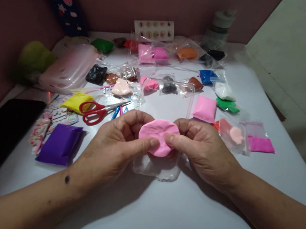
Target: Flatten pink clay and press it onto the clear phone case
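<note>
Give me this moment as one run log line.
left hand, right hand: pinching pink disc | behind disc: clear case | red-handled scissors: unheld

two hands (116,137) (208,151), one pink disc (160,133), one clear case (157,168)

Scissors (106,108) lie left of the phone case (155,171), a bottle (221,23) behind, apparently near the wall (183,2).
</note>
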The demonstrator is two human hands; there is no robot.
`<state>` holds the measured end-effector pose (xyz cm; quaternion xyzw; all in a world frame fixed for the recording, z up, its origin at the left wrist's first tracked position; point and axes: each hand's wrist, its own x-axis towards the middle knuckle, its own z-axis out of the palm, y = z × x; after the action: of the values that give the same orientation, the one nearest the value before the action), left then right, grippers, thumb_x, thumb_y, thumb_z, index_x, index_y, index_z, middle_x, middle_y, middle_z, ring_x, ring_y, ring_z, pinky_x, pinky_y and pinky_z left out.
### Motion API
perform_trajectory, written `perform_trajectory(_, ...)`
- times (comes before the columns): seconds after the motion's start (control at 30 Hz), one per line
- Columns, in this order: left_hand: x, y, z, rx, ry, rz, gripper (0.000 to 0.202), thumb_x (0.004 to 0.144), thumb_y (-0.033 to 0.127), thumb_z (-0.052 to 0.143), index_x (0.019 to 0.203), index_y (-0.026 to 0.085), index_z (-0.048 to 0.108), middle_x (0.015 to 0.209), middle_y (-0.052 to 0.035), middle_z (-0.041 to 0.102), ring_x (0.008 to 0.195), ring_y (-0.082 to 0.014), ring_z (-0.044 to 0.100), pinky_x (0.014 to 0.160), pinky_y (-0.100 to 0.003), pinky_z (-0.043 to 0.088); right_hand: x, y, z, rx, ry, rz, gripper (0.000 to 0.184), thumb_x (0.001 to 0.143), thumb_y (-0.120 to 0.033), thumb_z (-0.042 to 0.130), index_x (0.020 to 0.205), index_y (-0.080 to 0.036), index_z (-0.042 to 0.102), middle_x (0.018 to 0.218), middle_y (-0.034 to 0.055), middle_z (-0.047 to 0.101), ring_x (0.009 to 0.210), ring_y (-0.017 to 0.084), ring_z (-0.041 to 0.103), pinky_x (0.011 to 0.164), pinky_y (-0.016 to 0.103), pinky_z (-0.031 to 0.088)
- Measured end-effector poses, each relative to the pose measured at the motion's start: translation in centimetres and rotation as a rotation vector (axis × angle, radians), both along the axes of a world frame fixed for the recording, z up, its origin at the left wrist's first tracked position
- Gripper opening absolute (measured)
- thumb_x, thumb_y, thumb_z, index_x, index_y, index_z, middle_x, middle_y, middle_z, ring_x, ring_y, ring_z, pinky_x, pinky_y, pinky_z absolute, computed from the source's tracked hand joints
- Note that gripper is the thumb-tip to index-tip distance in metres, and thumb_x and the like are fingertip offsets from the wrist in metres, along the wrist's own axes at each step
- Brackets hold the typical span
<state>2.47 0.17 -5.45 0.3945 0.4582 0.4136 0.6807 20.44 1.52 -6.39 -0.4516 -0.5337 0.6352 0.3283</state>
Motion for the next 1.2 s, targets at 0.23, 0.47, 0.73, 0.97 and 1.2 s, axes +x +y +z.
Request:
perform_trajectory(0.23,-0.17,-0.03,0.14,0.021,0.026,0.101,0.032,0.071,0.02,0.082,0.097,0.02,0.064,0.084,-0.0002,0.067,0.076,-0.0164,0.064,0.069,-0.027,0.054,0.27,0.33,-0.27,-0.068,0.112,0.079,0.028,0.087,-0.04,0.067,0.075,-0.015,0.064,0.067,0.0014,0.061,0.062,0.013,0.055,0.063,0.027,0.043)
perform_trajectory(0.47,-0.15,0.18,0.12,0.002,-0.024,0.089,0.031,0.071,0.017,0.081,0.097,0.018,0.064,0.083,-0.0019,0.069,0.073,-0.0171,0.066,0.069,-0.028,0.056,0.15,0.21,-0.03,-0.048,0.033,0.058,0.013,0.086,-0.024,0.064,0.077,-0.014,0.066,0.067,0.0009,0.063,0.062,0.012,0.055,0.062,0.026,0.042)
perform_trajectory(0.73,-0.15,0.27,0.18,0.007,-0.012,0.114,0.031,0.07,0.016,0.081,0.097,0.018,0.066,0.083,-0.0017,0.069,0.071,-0.0145,0.063,0.068,-0.027,0.055,0.5,0.43,-0.34,-0.049,0.125,0.075,0.01,0.084,-0.022,0.064,0.079,-0.014,0.067,0.068,0.0018,0.063,0.061,0.014,0.055,0.06,0.028,0.042)
perform_trajectory(0.97,-0.12,0.13,-0.07,0.033,-0.003,0.1,0.028,0.071,0.016,0.081,0.095,0.018,0.068,0.083,-0.0014,0.07,0.073,-0.0147,0.065,0.067,-0.024,0.054,0.51,0.53,-0.39,0.004,0.125,0.026,0.025,0.088,-0.033,0.064,0.07,-0.015,0.062,0.066,0.0013,0.058,0.06,0.014,0.054,0.057,0.028,0.041)
perform_trajectory(1.2,-0.14,-0.11,-0.18,0.044,0.026,0.08,0.033,0.07,0.023,0.084,0.097,0.018,0.066,0.083,-0.0011,0.07,0.073,-0.0138,0.065,0.066,-0.022,0.053,0.09,0.17,0.13,0.031,-0.057,-0.046,0.025,0.086,-0.034,0.067,0.071,-0.015,0.062,0.064,-0.0007,0.059,0.057,0.01,0.052,0.053,0.023,0.039)
